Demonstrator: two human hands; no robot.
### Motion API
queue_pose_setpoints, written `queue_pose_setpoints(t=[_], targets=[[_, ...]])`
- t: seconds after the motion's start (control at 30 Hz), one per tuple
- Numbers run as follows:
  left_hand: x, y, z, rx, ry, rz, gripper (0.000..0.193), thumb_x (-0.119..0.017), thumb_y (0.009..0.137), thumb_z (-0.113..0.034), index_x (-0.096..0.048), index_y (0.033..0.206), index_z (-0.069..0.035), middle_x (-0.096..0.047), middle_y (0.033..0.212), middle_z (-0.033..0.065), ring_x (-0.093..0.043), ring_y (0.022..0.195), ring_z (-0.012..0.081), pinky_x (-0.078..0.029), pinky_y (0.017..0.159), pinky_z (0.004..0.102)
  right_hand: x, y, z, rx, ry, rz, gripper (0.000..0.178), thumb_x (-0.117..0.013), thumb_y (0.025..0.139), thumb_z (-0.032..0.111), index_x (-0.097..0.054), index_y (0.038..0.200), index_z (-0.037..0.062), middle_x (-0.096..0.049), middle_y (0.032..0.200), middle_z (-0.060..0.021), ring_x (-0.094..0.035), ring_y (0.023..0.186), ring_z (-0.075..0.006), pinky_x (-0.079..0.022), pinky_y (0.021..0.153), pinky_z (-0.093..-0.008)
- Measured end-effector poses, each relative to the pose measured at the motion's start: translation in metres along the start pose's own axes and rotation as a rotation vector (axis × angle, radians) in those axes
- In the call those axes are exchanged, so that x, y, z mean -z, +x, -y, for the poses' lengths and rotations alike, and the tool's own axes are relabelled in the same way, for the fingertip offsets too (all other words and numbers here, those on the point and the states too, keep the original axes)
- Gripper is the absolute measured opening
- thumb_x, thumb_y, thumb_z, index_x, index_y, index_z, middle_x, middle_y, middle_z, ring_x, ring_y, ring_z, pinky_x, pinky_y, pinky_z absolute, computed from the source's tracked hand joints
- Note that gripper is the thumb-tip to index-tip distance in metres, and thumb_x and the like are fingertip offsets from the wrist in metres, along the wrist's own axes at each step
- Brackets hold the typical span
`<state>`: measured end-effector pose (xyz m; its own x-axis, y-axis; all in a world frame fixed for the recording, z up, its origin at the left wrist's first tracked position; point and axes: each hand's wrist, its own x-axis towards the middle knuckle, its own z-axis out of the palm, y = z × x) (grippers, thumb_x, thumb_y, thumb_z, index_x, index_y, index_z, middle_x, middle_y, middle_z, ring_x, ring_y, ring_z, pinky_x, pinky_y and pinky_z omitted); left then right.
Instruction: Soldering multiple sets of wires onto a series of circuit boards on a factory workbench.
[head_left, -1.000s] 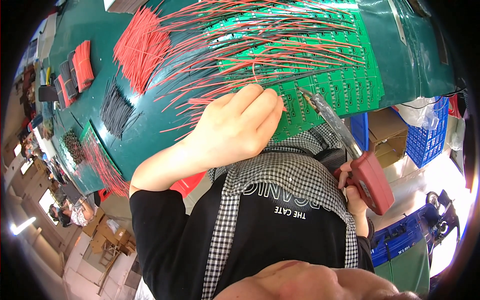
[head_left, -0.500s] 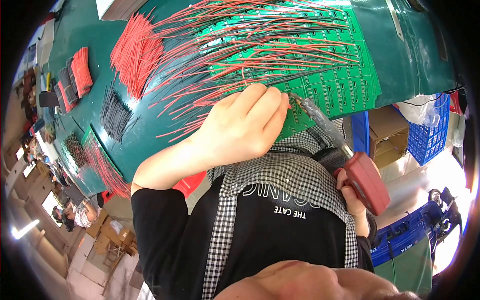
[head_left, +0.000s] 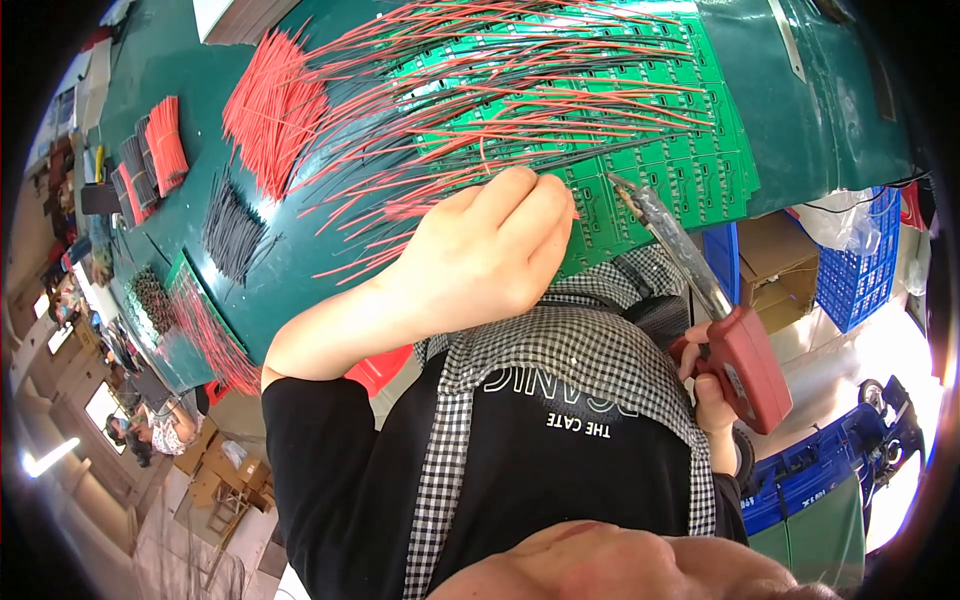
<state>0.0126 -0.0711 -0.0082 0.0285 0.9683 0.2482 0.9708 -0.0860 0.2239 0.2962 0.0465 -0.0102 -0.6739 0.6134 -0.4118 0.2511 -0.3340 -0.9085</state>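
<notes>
My left hand point(head_left: 490, 245) is closed over the near edge of the green circuit boards point(head_left: 690, 170), its fingertips hidden. A bit of red wire point(head_left: 576, 214) shows at its fingers. In my right hand point(head_left: 708, 385) is a red-handled soldering gun point(head_left: 745, 370). Its grey barrel slants up and left, and the thin tip stands just right of my left hand, apart from it, over the boards. Many red and black wires point(head_left: 560, 95) lie in rows across the boards, their loose ends trailing left.
A pile of red wires point(head_left: 275, 115) and a heap of black wires point(head_left: 232, 235) lie on the green table point(head_left: 820, 130). Farther left are wire bundles point(head_left: 165, 145) and another wired board point(head_left: 210, 325). A cardboard box point(head_left: 775, 270) and blue crate point(head_left: 860, 260) stand beyond the right edge.
The soldering gun has shifted right, and its tip has drawn away from my left hand's fingers. My left hand stays almost in place.
</notes>
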Motion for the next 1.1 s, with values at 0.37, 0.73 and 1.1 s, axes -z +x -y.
queue_pose_setpoints(t=[0.37, 0.73, 1.1], targets=[[-0.007, 0.015, -0.002, -0.014, -0.066, -0.049, 0.034, -0.069, 0.062, -0.002, -0.065, 0.095, 0.007, -0.058, 0.087, 0.0105, -0.06, 0.073, 0.0226, -0.052, 0.058, 0.0306, 0.026, -0.008, -0.023, 0.22, -0.466, 0.052, 0.039, -0.075, 0.074, 0.015, -0.062, 0.108, 0.0011, -0.067, 0.098, -0.0127, -0.067, 0.075, -0.0289, -0.053, 0.07, -0.0339], [-0.005, 0.016, -0.003, -0.015, -0.07, -0.012, 0.032, -0.068, 0.064, -0.001, -0.064, 0.095, 0.006, -0.058, 0.09, 0.0111, -0.061, 0.077, 0.0229, -0.054, 0.059, 0.0307, 0.032, -0.011, -0.027, 0.238, -0.462, 0.045, 0.051, -0.077, 0.069, 0.014, -0.06, 0.116, 0.0016, -0.066, 0.105, -0.0152, -0.067, 0.085, -0.0326, -0.053, 0.073, -0.0359], [-0.002, 0.02, -0.003, -0.012, -0.057, 0.033, 0.03, -0.068, 0.068, -0.001, -0.064, 0.096, 0.005, -0.058, 0.091, 0.0106, -0.061, 0.08, 0.0231, -0.054, 0.061, 0.0308, 0.016, -0.002, -0.005, 0.151, -0.223, -0.004, 0.047, -0.08, 0.073, 0.031, -0.062, 0.104, -0.0001, -0.065, 0.084, -0.009, -0.062, 0.065, -0.021, -0.048, 0.061, -0.0296]])
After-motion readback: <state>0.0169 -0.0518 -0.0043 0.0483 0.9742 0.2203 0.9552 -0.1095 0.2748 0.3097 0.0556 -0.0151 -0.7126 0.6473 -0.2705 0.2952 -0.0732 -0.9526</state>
